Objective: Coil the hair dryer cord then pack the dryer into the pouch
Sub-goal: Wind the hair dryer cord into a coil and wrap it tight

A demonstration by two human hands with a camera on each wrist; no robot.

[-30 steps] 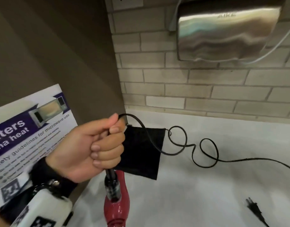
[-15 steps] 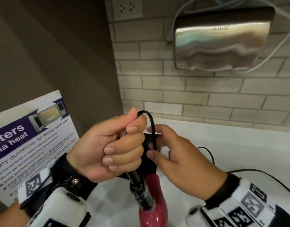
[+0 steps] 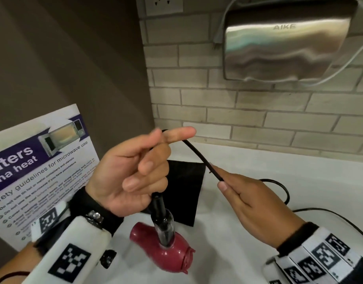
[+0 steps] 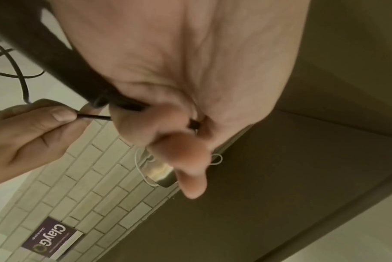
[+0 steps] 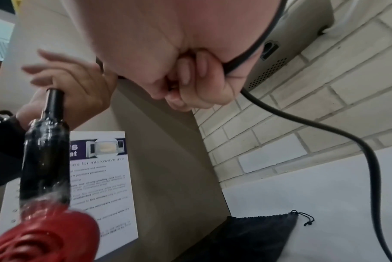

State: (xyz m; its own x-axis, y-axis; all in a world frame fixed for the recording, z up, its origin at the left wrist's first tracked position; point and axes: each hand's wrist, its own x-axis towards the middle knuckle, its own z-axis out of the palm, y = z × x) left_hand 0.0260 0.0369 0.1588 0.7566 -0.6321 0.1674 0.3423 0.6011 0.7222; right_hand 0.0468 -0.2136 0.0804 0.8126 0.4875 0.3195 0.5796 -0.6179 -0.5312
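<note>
Left hand (image 3: 133, 171) gripped dryer (image 3: 166, 255) handle, cord (image 3: 199, 154) over forefinger; right hand (image 3: 256, 203) pinched cord. Cord looked springy, light; best held near handle.

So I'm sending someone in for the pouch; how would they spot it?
Start at the steel hand dryer on the brick wall, then look down-left to the white counter. The pouch lies flat there, behind the red hair dryer: the only black cloth piece, with a knotted drawstring at one corner.
</note>
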